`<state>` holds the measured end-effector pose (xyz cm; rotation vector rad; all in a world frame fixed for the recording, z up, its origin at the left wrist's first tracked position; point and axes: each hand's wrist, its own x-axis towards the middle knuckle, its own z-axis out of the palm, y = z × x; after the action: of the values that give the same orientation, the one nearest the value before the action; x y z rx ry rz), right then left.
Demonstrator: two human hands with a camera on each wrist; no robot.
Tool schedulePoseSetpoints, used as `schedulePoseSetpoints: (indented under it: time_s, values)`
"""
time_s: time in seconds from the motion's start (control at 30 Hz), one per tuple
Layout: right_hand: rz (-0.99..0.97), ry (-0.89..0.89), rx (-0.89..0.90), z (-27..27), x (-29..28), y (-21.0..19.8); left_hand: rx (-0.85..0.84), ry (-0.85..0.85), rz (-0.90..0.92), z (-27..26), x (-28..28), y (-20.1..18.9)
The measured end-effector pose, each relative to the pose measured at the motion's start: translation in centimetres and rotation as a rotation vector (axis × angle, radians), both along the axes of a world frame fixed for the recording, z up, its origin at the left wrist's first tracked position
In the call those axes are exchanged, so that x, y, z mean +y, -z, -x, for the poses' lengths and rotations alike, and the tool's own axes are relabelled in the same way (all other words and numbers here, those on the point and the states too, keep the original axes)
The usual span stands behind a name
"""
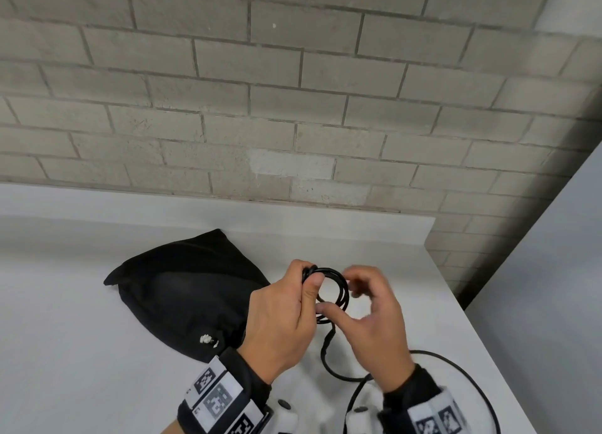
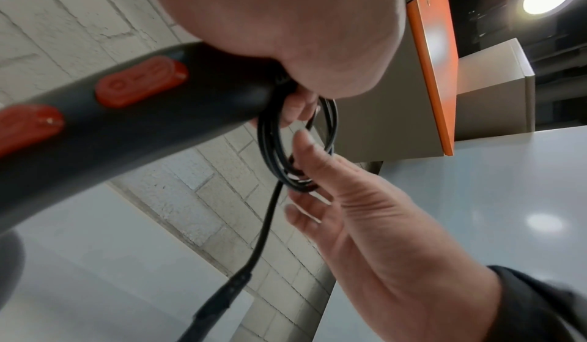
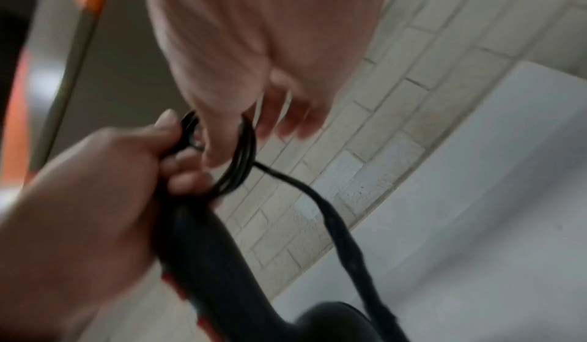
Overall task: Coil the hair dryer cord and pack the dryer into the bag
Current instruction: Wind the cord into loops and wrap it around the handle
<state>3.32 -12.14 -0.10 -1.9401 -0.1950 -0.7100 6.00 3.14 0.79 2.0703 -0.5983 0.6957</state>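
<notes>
A grey brick wall (image 1: 260,91) stands behind a white table (image 1: 81,352) whose far edge meets it. On the left of the table lies a black bag (image 1: 182,290), slumped and soft; whether anything is inside cannot be told.

Just right of the bag, the left hand (image 1: 280,323) is raised above the table with its back up, fingers curled round the end of the hair dryer handle (image 2: 133,126), which bears two red switches (image 2: 139,81). Its thumb presses a small coil (image 1: 332,287) of black cord against that handle end. The dryer hangs below this hand, hidden in the head view.

To the right, the right hand (image 1: 374,316) hovers beside the coil, fingers spread and loosely bent, thumb reaching across beneath the loops; the fingertips (image 2: 301,144) touch the coil without closing on it.

From the coil the loose cord (image 1: 325,358) drops to the table and sweeps in a wide loop toward the near right.
</notes>
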Motion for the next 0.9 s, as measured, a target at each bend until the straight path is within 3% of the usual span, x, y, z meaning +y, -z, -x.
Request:
schedulePoseSetpoints:
  time_s: [0.07,0.13,0.2,0.33,0.4,0.7,0.8,0.9]
  values:
    - [0.233,0.225,-0.251,0.5,0.9,0.8,0.017,-0.030,-0.007,0.1,-0.1,-0.1]
    - [0.528,0.336,-0.354,0.9,1.8,1.2,0.035,-0.056,-0.013,0.3,-0.2,-0.1]
    - [0.631,0.386,-0.250,1.2,2.3,1.5,0.038,-0.081,-0.024,0.4,-0.3,-0.2]
    - [0.596,0.378,-0.055,1.8,3.1,0.0,0.022,-0.127,-0.046,0.4,-0.4,-0.5]
    - [0.459,0.325,0.048,2.0,3.2,-0.5,0.015,-0.137,-0.050,0.4,-0.4,-0.6]
    - [-0.607,-0.168,0.548,3.9,2.2,-5.8,0.061,-0.123,-0.016,-0.2,-0.1,-0.3]
    - [-0.774,-0.305,0.595,4.1,1.0,-6.4,0.044,-0.095,-0.008,-0.1,-0.1,-0.2]
    - [-0.819,-0.334,0.614,4.2,0.2,-6.0,0.039,-0.039,0.003,-0.1,-0.2,-0.3]
